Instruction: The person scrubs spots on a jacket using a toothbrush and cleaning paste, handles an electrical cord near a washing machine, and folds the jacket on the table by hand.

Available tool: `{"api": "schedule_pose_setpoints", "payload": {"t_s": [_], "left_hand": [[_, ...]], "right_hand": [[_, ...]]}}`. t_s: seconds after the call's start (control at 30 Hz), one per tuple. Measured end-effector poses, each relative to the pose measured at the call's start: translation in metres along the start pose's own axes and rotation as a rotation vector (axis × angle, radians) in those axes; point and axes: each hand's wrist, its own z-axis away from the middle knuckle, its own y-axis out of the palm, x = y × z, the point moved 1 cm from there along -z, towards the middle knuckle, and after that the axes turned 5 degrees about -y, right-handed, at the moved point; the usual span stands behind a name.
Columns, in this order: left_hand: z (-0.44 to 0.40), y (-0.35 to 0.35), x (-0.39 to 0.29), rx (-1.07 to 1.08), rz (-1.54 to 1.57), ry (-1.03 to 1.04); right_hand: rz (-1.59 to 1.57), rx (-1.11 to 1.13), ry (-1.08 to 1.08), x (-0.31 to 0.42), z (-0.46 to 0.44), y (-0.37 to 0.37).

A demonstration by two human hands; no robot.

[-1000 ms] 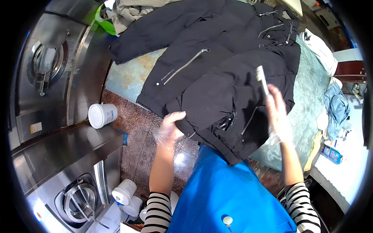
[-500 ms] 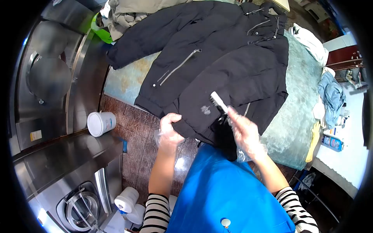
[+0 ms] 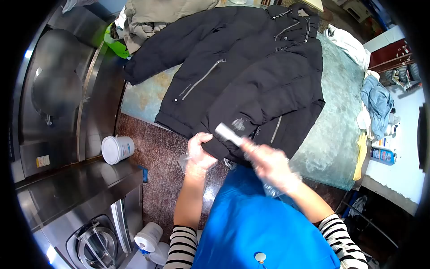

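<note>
A black padded jacket point(image 3: 197, 58) with silvery zips lies spread on the worn greenish table. My left hand point(image 3: 200, 151), in a thin clear plastic glove, grips the end of the near sleeve, thumb on top. In my right hand point(image 3: 271, 166), also gloved, is a white-backed brush point(image 3: 228, 134), held by its handle. Its head is over the sleeve near the cuff; whether the bristles touch the cloth I cannot tell. Just beyond the brush head, a pale whitish patch point(image 3: 238, 124) marks the sleeve.
Grey-brown clothes point(image 3: 165, 13) and a green basket point(image 3: 115, 42) are at the far left. A lidded white bucket point(image 3: 118, 149) stands left. To the right are a yellow glove point(image 3: 360, 154), blue-grey cloth point(image 3: 377, 103) and a spray can point(image 3: 383, 155). A blue apron point(image 3: 264, 224) covers my front.
My right hand has moved the brush left and toward me, from beside the pale patch to near the cuff. My left hand keeps hold of the sleeve. The view has shifted slightly.
</note>
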Motion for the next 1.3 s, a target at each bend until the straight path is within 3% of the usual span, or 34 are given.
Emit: {"api": "schedule_pose_setpoints", "payload": {"t_s": [0.03, 0.1, 0.23, 0.27, 0.33, 0.43, 0.47, 0.5, 0.63, 0.83, 0.93, 1.0, 1.03, 1.13, 1.17, 1.2, 1.27, 1.3], "left_hand": [[0.0, 0.002, 0.001, 0.033, -0.014, -0.005], [0.004, 0.006, 0.003, 0.093, -0.044, -0.015], [0.008, 0.019, 0.009, 0.112, -0.011, -0.014], [0.008, 0.019, 0.009, 0.204, -0.039, -0.046], [0.013, 0.034, 0.012, 0.196, -0.011, -0.045], [0.011, 0.038, 0.012, 0.299, 0.054, -0.087], [0.009, 0.039, 0.014, 0.275, 0.026, -0.076], [0.011, 0.045, 0.014, 0.247, 0.001, -0.064], [0.01, 0.05, 0.008, 0.183, 0.055, -0.012], [0.015, 0.054, 0.003, 0.137, 0.059, 0.032], [0.023, 0.057, 0.008, 0.164, -0.03, 0.077], [0.024, 0.027, 0.011, -0.179, -0.31, 0.237], [0.025, 0.004, 0.008, -0.303, -0.447, 0.266], [0.025, -0.013, 0.017, -0.375, -0.599, 0.286], [0.027, 0.001, 0.028, -0.271, -0.536, 0.293], [0.031, -0.001, 0.027, -0.413, -0.564, 0.239], [0.026, -0.02, 0.03, -0.298, -0.508, 0.272], [0.027, -0.023, 0.032, -0.284, -0.498, 0.292]], "right_hand": [[0.015, 0.117, 0.01, 0.01, 0.001, -0.001], [0.068, -0.078, 0.011, -0.012, -0.003, 0.004], [0.049, 0.019, 0.016, 0.006, 0.01, -0.002], [0.075, -0.08, 0.022, -0.008, 0.011, 0.001], [-0.012, -0.209, 0.081, -0.021, 0.003, -0.003], [0.021, -0.02, -0.022, -0.001, 0.01, -0.009], [0.106, -0.152, -0.083, -0.022, 0.008, -0.005], [0.158, -0.154, 0.046, -0.033, 0.0, -0.016], [-0.034, -0.344, 0.194, -0.064, 0.002, -0.061], [-0.21, -0.417, 0.502, -0.134, 0.089, -0.085], [-0.077, -0.498, 0.594, -0.181, 0.152, -0.094], [0.076, -0.494, 0.759, -0.178, 0.192, -0.131], [0.116, -0.615, 0.748, -0.207, 0.228, -0.133], [0.398, -0.775, 0.88, -0.257, 0.295, -0.167], [0.457, -0.804, 0.874, -0.271, 0.309, -0.183], [0.456, -0.803, 0.936, -0.279, 0.313, -0.2], [0.49, -0.788, 1.048, -0.304, 0.315, -0.228], [0.488, -0.74, 0.998, -0.326, 0.316, -0.239]]}}
